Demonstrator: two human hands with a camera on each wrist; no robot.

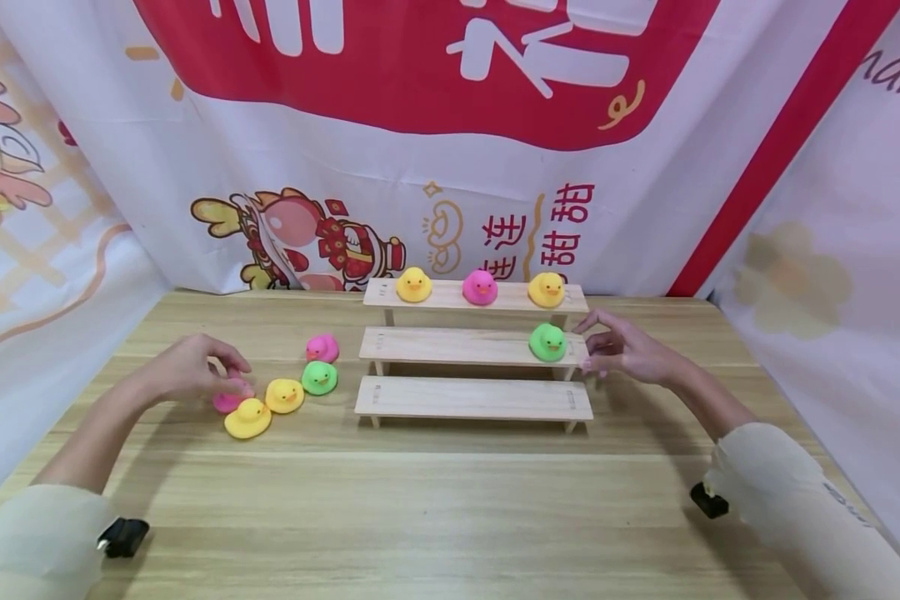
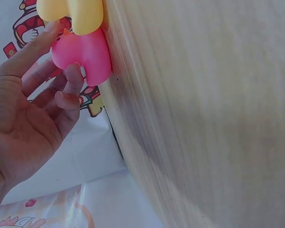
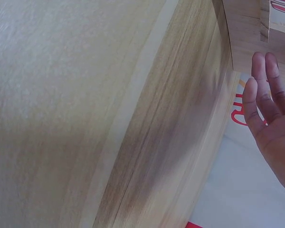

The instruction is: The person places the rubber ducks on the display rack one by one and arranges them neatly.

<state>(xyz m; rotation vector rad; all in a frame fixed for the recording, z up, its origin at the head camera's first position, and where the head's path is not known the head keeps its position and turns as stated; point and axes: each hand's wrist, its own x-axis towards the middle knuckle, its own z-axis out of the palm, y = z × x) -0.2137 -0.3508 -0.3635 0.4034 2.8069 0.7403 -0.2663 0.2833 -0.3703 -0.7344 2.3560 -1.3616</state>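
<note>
Left fingers [image 2: 74,77] grasp a pink duck [image 2: 85,51]; my right fingers [image 3: 258,66] hover loose beside the tiered rack [image 1: 472,397]. Seemingly I'm picking up; lifting should follow.

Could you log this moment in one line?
left hand: touches pink duck; right hand: beside wooden rack; on rack: four ducks

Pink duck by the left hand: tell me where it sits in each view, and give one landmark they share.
Head: left of centre, the pink duck is partly hidden by the left hand, with a yellow duck beside it.
Left wrist: upper left, at the fingers, just below a yellow duck in the picture.
Right wrist: not in it.
Shared landmark: the wood-grained tabletop, visible in all three.
</note>
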